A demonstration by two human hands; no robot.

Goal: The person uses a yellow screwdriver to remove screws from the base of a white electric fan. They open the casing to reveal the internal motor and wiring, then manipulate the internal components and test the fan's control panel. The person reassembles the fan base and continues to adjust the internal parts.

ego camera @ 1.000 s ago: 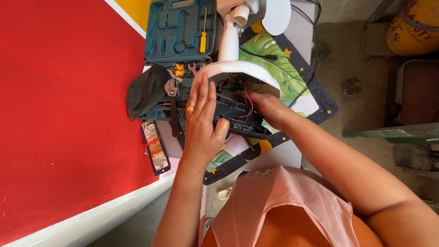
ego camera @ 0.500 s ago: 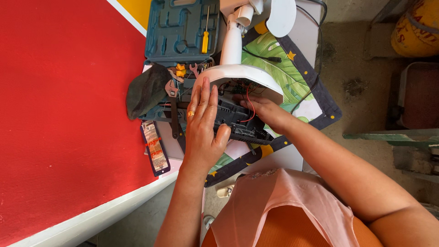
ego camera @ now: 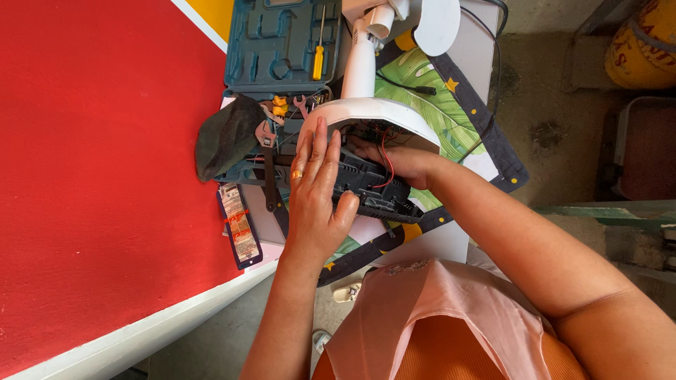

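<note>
The black base cover (ego camera: 373, 188) lies under both hands, its long axis running from 10 o'clock to 4 o'clock beneath the white fan base (ego camera: 373, 112). The left hand (ego camera: 317, 190) lies flat on the cover's near end, fingers spread and pointing to 12 o'clock. The right hand (ego camera: 394, 160) comes in from 4 o'clock and reaches deeper; its fingertips are hidden inside the shell, so I cannot tell their grip. One cover, one red wire (ego camera: 386, 163), one yellow screwdriver (ego camera: 319, 53) in the one teal tool case (ego camera: 282, 46).

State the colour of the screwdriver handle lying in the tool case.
Yellow: the screwdriver lies in the blue-green tool case, seen in the head view.
</note>
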